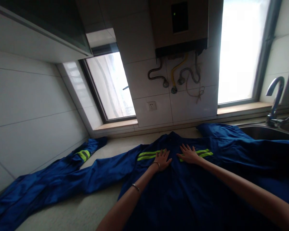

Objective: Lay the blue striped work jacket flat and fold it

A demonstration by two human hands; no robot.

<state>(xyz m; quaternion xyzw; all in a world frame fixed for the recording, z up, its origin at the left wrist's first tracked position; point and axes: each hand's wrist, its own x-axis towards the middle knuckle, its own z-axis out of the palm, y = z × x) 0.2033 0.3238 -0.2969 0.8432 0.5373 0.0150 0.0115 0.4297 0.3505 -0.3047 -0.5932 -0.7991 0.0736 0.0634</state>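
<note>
A dark blue work jacket [180, 192] with yellow-green reflective strips lies spread on the countertop, its collar toward the wall. My left hand [162, 159] rests flat on its chest, fingers spread, over the end of the left reflective strip [146, 156]. Across the front placket, my right hand [189, 154] lies flat with fingers apart on the right reflective strip [205, 153]. Neither hand grips the cloth. One sleeve [103, 171] stretches out to the left. The jacket's lower part is dark and runs out of view.
More blue cloth with a reflective band [84, 155] lies along the left wall. At the right are a sink [257, 130] and a curved faucet [275, 96]. A water heater [180, 29] with hoses hangs above, between two windows. A wall socket [151, 106] sits below.
</note>
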